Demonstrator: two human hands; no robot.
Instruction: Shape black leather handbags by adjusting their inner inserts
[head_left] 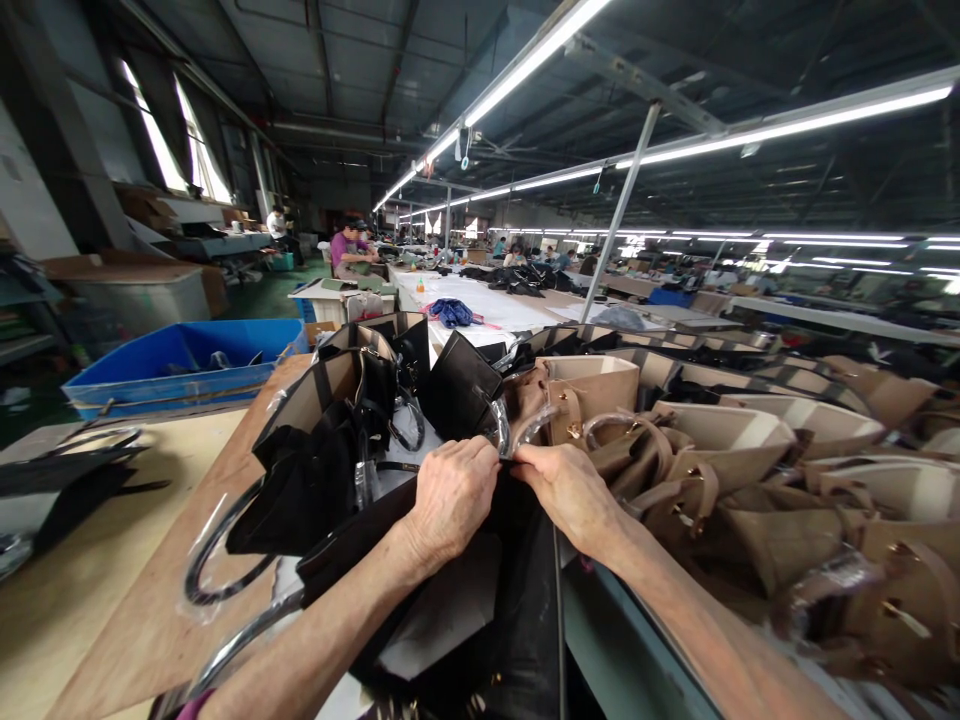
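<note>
Near the middle, a black bag (525, 580) hangs open below both hands, a pale lining or sheet showing inside. My left hand (457, 495) is closed on the bag's top edge, knuckles up. Close beside it on the right, my right hand (566, 490) pinches the same edge between thumb and fingers. Just beyond the hands, a plastic-wrapped handle (501, 425) stands up. More black bags (300, 480) lie to the left, with wrapped handles. Tan bags (600, 385) crowd together on the right.
A blue bin (180, 365) stands at the left behind a wooden board (165, 540). Another black piece (60, 490) lies at the far left. Beyond is a long white table (495, 315) with a blue cloth bundle (454, 313). A person in purple (349, 248) works farther back.
</note>
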